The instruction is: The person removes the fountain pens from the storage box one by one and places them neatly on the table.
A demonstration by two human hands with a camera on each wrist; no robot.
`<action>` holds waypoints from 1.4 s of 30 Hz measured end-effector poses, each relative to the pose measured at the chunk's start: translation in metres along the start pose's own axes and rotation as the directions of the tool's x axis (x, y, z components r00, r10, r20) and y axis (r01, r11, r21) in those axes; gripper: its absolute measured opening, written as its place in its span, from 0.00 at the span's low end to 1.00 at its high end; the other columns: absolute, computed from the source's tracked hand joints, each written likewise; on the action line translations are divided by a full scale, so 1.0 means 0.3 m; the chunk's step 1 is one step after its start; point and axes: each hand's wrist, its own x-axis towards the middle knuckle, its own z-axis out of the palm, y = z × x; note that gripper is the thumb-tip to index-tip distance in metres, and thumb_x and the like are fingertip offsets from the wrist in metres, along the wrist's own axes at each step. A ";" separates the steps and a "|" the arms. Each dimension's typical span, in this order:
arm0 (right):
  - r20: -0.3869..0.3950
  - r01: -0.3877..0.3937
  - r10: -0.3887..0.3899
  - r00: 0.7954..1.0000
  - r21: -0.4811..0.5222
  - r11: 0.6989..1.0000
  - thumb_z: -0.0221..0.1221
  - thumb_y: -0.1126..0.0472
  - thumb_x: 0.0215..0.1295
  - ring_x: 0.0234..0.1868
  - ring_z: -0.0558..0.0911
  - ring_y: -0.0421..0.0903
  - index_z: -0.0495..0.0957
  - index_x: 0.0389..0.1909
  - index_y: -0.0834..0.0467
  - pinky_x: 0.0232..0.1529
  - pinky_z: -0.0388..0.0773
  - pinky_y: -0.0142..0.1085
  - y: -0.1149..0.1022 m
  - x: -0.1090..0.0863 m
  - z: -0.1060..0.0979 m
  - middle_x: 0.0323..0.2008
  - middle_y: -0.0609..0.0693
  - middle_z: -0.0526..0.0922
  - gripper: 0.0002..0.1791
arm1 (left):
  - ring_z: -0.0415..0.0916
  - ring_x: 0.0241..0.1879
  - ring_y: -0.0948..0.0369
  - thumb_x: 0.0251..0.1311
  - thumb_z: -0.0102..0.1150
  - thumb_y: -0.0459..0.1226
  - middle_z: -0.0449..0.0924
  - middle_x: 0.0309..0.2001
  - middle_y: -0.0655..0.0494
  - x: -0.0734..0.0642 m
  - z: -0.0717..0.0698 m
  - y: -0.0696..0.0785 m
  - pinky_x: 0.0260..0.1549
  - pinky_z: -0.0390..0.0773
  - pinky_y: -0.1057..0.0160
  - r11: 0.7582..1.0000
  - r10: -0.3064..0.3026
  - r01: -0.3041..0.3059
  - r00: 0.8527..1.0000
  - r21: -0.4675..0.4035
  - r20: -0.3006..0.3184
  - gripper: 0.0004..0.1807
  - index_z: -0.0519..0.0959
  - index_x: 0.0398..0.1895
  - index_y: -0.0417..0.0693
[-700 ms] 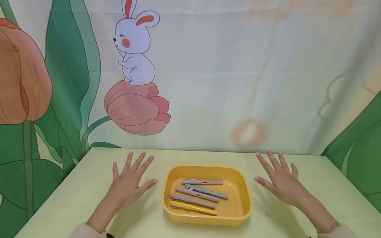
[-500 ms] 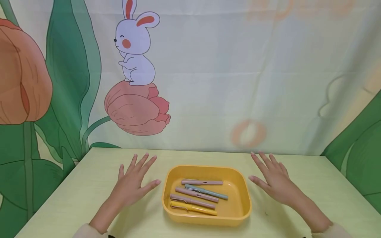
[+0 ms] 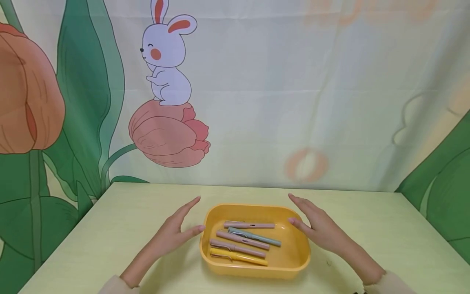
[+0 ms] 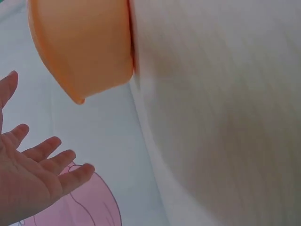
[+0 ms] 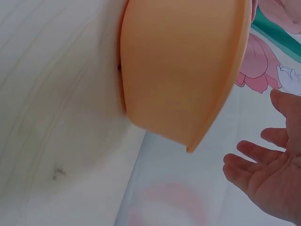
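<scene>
Tray (image 3: pixel 290 248) sat lower centre of frame, long axis left-right, probably so both short ends stood within easy reach. Pens (image 3: pixel 243 240) inside mostly slanted down-right, clipped ends left, likely lying loose. Your left hand (image 3: pixel 174 233) flanked tray at left, right hand (image 3: pixel 323 229) opposite: fingers extended, thumbs spread apart, nothing gripped, tray untouched. Rabbit-print backdrop (image 3: pixel 253 122) hung behind.

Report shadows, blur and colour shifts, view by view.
Head: soft shadows on the table near the left hand and right hand; rabbit crisp, orange ring blurred. Left wrist: broad soft shadow across the table, tray more orange than in the head view. Right wrist: soft shadow beside the tray, same orange tint.
</scene>
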 end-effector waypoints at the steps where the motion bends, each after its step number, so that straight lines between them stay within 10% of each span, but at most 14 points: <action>1: 0.001 0.014 -0.014 1.000 0.004 1.000 0.54 0.54 0.64 0.58 0.70 0.58 0.59 0.65 0.62 0.54 0.68 0.54 0.000 0.004 0.007 0.59 0.60 0.69 0.32 | 0.55 0.65 0.45 0.55 0.60 0.49 0.57 0.67 0.50 0.001 0.003 0.001 0.57 0.59 0.38 0.999 -0.010 0.011 1.000 -0.030 0.012 0.40 0.54 0.69 0.57; 10: 0.114 -0.007 -0.010 0.993 0.149 0.989 0.54 0.53 0.64 0.54 0.73 0.56 0.67 0.58 0.68 0.52 0.72 0.50 -0.010 0.032 0.068 0.55 0.60 0.74 0.28 | 0.53 0.64 0.42 0.55 0.61 0.43 0.55 0.67 0.41 0.008 0.019 0.011 0.56 0.60 0.38 0.936 -0.158 0.207 0.970 -0.284 0.184 0.40 0.53 0.69 0.58; 21: 0.283 0.011 -0.059 0.957 0.168 0.986 0.58 0.60 0.60 0.40 0.79 0.55 0.74 0.49 0.73 0.40 0.79 0.44 -0.010 0.071 0.120 0.45 0.63 0.79 0.22 | 0.55 0.62 0.36 0.54 0.62 0.37 0.54 0.64 0.31 0.012 0.022 -0.008 0.53 0.68 0.45 0.892 -0.159 0.262 0.945 -0.368 0.287 0.41 0.52 0.69 0.46; 34: 0.367 0.052 -0.064 0.928 0.042 0.998 0.64 0.65 0.50 0.28 0.79 0.44 0.81 0.35 0.69 0.30 0.77 0.30 -0.023 0.106 0.158 0.29 0.53 0.83 0.12 | 0.56 0.62 0.39 0.58 0.55 0.31 0.48 0.67 0.33 0.018 0.038 -0.020 0.53 0.71 0.56 0.731 -0.143 0.394 0.887 -0.557 0.440 0.37 0.50 0.68 0.34; 42: 0.358 0.079 -0.071 0.931 -0.008 0.997 0.66 0.68 0.44 0.20 0.71 0.35 0.81 0.26 0.65 0.25 0.72 0.27 -0.017 0.111 0.179 0.17 0.45 0.77 0.07 | 0.56 0.62 0.40 0.58 0.52 0.27 0.47 0.66 0.31 0.021 0.037 -0.015 0.53 0.71 0.56 0.667 -0.146 0.430 0.876 -0.609 0.460 0.36 0.48 0.68 0.33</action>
